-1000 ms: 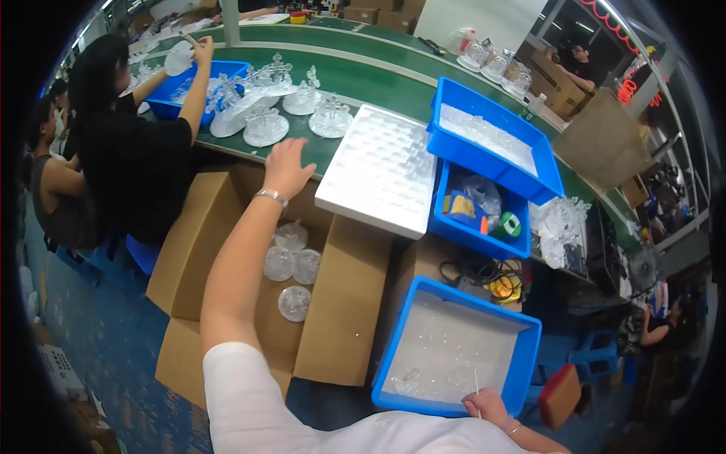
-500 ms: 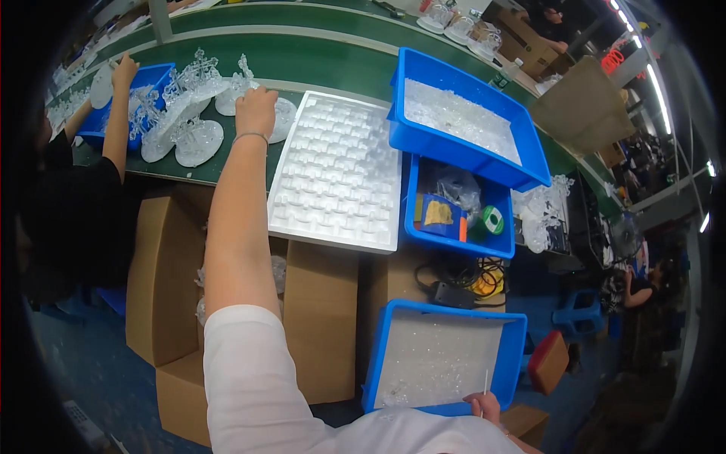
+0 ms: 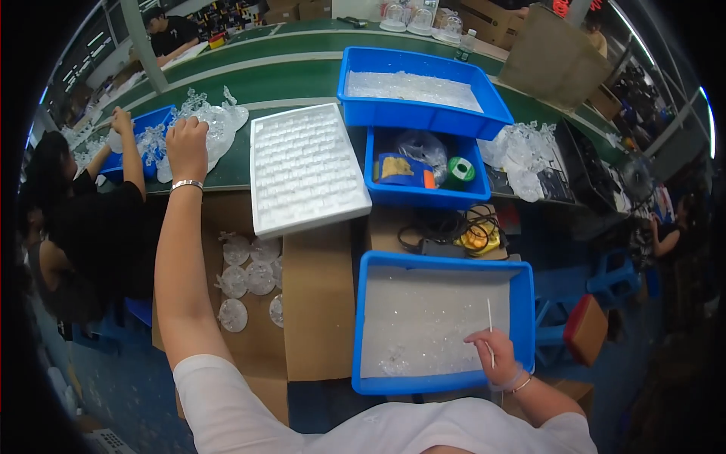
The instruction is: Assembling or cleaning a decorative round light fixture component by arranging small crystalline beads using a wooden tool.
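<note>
My left hand [image 3: 186,141] is stretched far out to the green table and rests on a pile of clear plastic ornaments [image 3: 215,121], fingers curled over them. My right hand [image 3: 495,353] stays low over the near blue bin [image 3: 445,265] and pinches a thin white stick [image 3: 489,328] upright. That bin holds a layer of small clear pieces. A white moulded tray [image 3: 305,166] with rows of pockets lies between the two hands, overhanging the table edge.
Two more blue bins stand behind: a large one [image 3: 417,113] with clear parts, a smaller one [image 3: 423,198] with tape rolls and bags. Open cardboard boxes [image 3: 318,303] hold clear discs below. A person in black [image 3: 83,219] works at my left. Cables [image 3: 461,234] lie nearby.
My left hand has reached further forward, from above the cardboard boxes onto the ornament pile. The view has tilted down. My right hand has kept the stick over the near bin.
</note>
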Demonstrator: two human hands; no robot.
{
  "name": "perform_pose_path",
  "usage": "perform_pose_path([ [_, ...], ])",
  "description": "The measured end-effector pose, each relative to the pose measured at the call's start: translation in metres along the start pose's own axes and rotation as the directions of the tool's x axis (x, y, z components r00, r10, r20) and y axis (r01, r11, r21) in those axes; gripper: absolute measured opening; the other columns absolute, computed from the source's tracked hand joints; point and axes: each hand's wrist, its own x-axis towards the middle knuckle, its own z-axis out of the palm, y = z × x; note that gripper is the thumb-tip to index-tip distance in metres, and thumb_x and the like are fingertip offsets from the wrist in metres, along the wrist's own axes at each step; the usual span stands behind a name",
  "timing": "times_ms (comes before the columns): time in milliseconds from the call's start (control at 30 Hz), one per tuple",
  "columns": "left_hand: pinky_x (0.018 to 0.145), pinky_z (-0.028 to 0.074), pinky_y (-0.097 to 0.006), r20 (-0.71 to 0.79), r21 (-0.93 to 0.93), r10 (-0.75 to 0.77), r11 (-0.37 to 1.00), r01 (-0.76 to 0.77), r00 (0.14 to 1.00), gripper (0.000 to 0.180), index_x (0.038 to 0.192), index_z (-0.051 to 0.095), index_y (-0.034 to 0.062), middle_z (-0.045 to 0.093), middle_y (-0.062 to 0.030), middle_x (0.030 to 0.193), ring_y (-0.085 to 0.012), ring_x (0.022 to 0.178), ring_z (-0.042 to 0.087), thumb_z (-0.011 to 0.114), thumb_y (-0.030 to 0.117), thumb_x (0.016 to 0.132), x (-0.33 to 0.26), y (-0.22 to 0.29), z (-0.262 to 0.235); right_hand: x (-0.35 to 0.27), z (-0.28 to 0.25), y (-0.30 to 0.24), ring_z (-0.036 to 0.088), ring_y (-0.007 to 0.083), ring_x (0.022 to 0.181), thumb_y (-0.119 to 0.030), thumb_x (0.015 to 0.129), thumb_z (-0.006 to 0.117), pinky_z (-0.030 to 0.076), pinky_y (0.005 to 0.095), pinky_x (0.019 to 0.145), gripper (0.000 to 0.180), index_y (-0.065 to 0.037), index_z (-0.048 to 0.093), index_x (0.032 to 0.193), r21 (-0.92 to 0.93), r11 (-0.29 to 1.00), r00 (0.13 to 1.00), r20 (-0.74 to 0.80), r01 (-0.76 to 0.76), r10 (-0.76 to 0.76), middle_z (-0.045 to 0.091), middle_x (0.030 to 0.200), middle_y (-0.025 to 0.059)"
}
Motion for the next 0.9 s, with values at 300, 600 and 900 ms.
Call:
perform_pose_path([
  [300, 0.069, 0.036, -0.029, -0.169, -0.133, 0.178, 0.970, -0.202, 0.969, 0.008, 0.072, 0.058, 0.0110, 0.052, 0.0006, 0.072, -0.0172, 0.074, 0.048, 0.058, 0.009, 0.064, -0.059, 0.078, -0.174, -0.035, -0.013, -0.030, 0.049, 0.0256, 0.068, 0.001, 0.068, 0.057, 0.038, 0.0328, 0.065, 0.022, -0.006, 0.056, 0.089, -0.171, 0.893, 0.900, -0.067, 0.416, -0.431, 0.057, 0.078, 0.0093],
  [600, 0.067, 0.036, -0.031, -0.274, -0.551, 0.392, 0.684, -0.477, 0.878, 0.012, 0.071, 0.058, 0.0113, 0.054, 0.0003, 0.071, -0.0181, 0.071, 0.047, 0.062, 0.010, 0.060, -0.138, 0.211, -0.296, -0.061, -0.039, -0.071, 0.050, 0.0246, 0.071, -0.009, 0.066, 0.064, 0.038, 0.0322, 0.067, 0.027, -0.004, 0.057, 0.091, -0.372, 0.771, 0.730, -0.279, 0.517, -0.624, 0.057, 0.077, 0.0101],
  [900, 0.072, 0.035, -0.031, -0.275, -0.700, 0.529, 0.463, -0.544, 0.803, 0.017, 0.077, 0.058, 0.0098, 0.053, -0.0017, 0.072, -0.0189, 0.077, 0.047, 0.064, 0.012, 0.061, -0.171, 0.282, -0.342, -0.089, -0.033, -0.071, 0.047, 0.0226, 0.058, -0.017, 0.066, 0.062, 0.034, 0.0342, 0.059, 0.017, -0.008, 0.050, 0.060, -0.636, 0.678, 0.784, -0.179, 0.370, -0.595, 0.048, 0.054, 0.0063],
])
